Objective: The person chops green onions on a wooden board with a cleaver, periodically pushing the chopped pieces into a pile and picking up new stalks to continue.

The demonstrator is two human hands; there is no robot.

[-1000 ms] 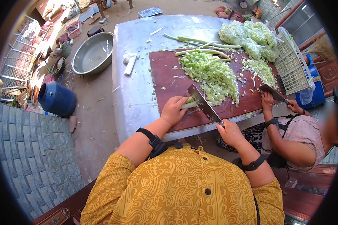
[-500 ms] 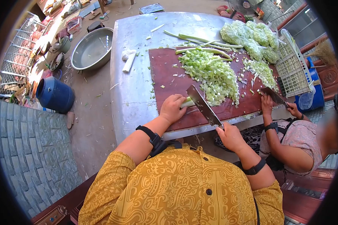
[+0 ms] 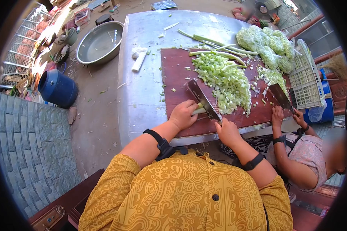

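Observation:
My left hand [image 3: 184, 114] is closed around pale green onion stalks [image 3: 198, 111] on the dark red cutting board [image 3: 175, 82], near its front edge. In my right hand [image 3: 228, 133] is the handle of a cleaver [image 3: 202, 99]. Its broad blade slants up and to the left, crossing the stalks just right of my left fingers. Right beyond the blade lies a large heap of chopped green onion [image 3: 225, 82]. Whole green onions [image 3: 216, 41] are laid along the back of the board.
On the right, a co-worker's hands [image 3: 277, 115] work with another cleaver [image 3: 280, 95] beside a smaller chopped pile [image 3: 273, 78]. Filled plastic bags [image 3: 268, 44] and a white crate [image 3: 306, 79] stand behind. A metal basin [image 3: 100, 43] and blue bucket [image 3: 58, 88] are left of the metal table [image 3: 140, 100].
My right hand and cleaver have moved left and slightly away from me, over the stalks. My left hand keeps its hold. The co-worker's cleaver is raised slightly, and the whole view has shifted a little.

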